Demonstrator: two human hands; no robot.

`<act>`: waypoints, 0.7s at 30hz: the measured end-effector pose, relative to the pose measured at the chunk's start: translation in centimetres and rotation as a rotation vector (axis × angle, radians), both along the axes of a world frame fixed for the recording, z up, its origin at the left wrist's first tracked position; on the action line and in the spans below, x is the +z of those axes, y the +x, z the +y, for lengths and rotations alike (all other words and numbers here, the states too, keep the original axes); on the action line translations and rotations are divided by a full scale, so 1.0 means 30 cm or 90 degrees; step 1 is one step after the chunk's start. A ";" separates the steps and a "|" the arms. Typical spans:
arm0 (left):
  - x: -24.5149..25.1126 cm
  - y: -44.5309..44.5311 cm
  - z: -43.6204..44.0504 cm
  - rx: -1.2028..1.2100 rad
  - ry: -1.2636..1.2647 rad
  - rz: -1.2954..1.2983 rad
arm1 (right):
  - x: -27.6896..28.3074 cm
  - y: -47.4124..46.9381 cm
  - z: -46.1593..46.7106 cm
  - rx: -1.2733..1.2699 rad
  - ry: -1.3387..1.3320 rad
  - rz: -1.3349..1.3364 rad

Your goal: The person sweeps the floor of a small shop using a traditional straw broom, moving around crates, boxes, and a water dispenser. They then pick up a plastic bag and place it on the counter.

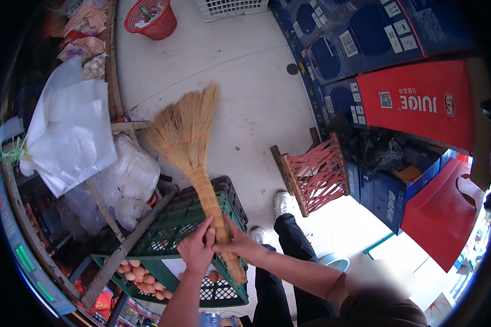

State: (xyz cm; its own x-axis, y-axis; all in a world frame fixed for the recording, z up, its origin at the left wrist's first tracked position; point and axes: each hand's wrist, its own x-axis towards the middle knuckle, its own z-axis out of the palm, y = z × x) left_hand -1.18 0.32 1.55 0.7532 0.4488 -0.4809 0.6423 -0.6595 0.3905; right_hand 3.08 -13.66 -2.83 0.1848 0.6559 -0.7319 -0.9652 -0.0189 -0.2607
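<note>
A straw hand broom (190,128) is held up at a slant before me, its fanned bristles pointing away over the pale floor. Its bound handle runs down towards my body. On the left side of the handle, my left hand (197,245) touches it with thumb and fingertips; how firmly is hard to tell. My right hand (239,243) is wrapped round the handle from the right, close beside the left one. Under the handle's lower end lies a green plastic crate (180,302) with brown eggs (141,278) in it.
A folding stool with red woven straps (317,175) stands on the right, near blue cartons (382,196) and a red carton (417,102). Clear plastic bags (73,126) hang on the left by a wooden frame (127,249). A red basket (151,20) stands at the top.
</note>
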 end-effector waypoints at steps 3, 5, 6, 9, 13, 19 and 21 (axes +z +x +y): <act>-0.017 -0.006 -0.005 0.040 0.030 0.002 | 0.014 0.095 -0.048 0.141 -0.161 -0.071; -0.028 -0.009 -0.008 0.047 0.054 0.010 | 0.071 0.149 -0.124 0.138 -0.148 -0.135; -0.034 -0.009 -0.010 0.052 0.059 -0.017 | 0.096 0.192 -0.179 0.146 -0.147 -0.139; -0.038 -0.013 -0.019 0.057 0.066 -0.035 | 0.095 0.363 -0.236 0.197 -0.205 -0.253; -0.030 -0.009 -0.017 0.032 0.094 -0.028 | -0.119 0.674 -0.105 0.208 -0.243 -0.401; -0.024 -0.003 -0.022 0.053 0.089 -0.026 | -0.363 0.595 -0.173 0.187 -0.415 -0.388; -0.027 -0.003 -0.023 0.051 0.092 -0.016 | -0.358 0.370 -0.277 0.227 -0.464 -0.392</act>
State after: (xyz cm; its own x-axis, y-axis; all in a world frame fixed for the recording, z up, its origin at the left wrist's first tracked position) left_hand -1.28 -0.36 0.74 0.7230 0.5716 -0.3879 0.6866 -0.6566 0.3122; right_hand 14.20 -21.95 -13.56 0.5453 0.1791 -0.8189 -0.5740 -0.6322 -0.5205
